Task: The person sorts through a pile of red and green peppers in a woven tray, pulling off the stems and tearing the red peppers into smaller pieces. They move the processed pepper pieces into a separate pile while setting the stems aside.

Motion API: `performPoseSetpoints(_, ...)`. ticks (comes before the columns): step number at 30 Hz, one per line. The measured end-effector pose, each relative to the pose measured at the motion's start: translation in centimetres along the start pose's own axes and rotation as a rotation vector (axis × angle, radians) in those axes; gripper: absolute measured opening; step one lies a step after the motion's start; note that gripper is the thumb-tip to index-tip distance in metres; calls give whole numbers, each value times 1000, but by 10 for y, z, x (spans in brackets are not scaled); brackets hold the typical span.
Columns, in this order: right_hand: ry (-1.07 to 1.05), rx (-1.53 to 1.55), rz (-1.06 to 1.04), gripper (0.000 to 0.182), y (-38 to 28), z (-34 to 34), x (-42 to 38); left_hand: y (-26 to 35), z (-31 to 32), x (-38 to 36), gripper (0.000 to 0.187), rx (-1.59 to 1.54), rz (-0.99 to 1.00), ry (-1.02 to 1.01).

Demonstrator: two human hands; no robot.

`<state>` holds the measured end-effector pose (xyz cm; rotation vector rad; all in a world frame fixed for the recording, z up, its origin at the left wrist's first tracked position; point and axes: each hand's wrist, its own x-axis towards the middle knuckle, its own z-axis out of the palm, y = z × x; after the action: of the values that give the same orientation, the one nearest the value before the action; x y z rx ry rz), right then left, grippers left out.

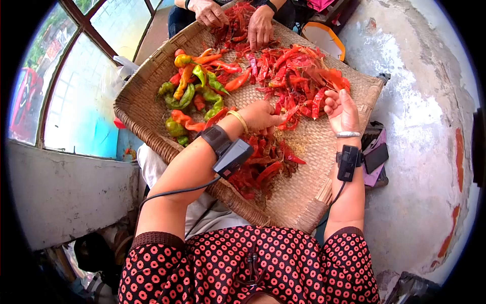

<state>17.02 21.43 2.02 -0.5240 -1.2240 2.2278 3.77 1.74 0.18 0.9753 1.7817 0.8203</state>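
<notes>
My left hand (pixel 259 115), a gold bangle at its wrist, is closed over the middle of the woven tray (pixel 309 175), its fingertips against dried red chilies; what they hold is hidden. To its right, my right hand (pixel 343 112) is turned palm up with loosely curled fingers and the thumb apart. Just beyond those fingertips is an orange-red chili (pixel 335 79), partly blurred. Dried red chilies (pixel 298 76) are heaped at the back right. Green and orange fresh peppers (pixel 190 93) lie at the left. More dried chilies (pixel 260 167) and pale seeds (pixel 291 144) are nearer me.
Across the tray, another person's two hands (pixel 260 28) touch chilies at the far edge. A window (pixel 81 96) and low wall stand left, a rough plaster wall (pixel 405 152) right. A dark phone-like object (pixel 376 157) lies beside my right forearm. Cables run along both my arms.
</notes>
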Motion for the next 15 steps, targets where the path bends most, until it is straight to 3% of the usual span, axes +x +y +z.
performPoseSetpoints(1,3,0,0,25,3,-3,-1,-3,2,2,40,0,0,-3)
performPoseSetpoints(4,-126,-611,331,35,13,4,-5,-5,4,7,43,4,-12,-13)
performPoseSetpoints(9,-459,-833,353,22,31,39,-26,0,10,2,33,153,160,-44)
performPoseSetpoints(15,-458,-784,413,13,35,27,-20,-5,18,6,34,174,280,-22)
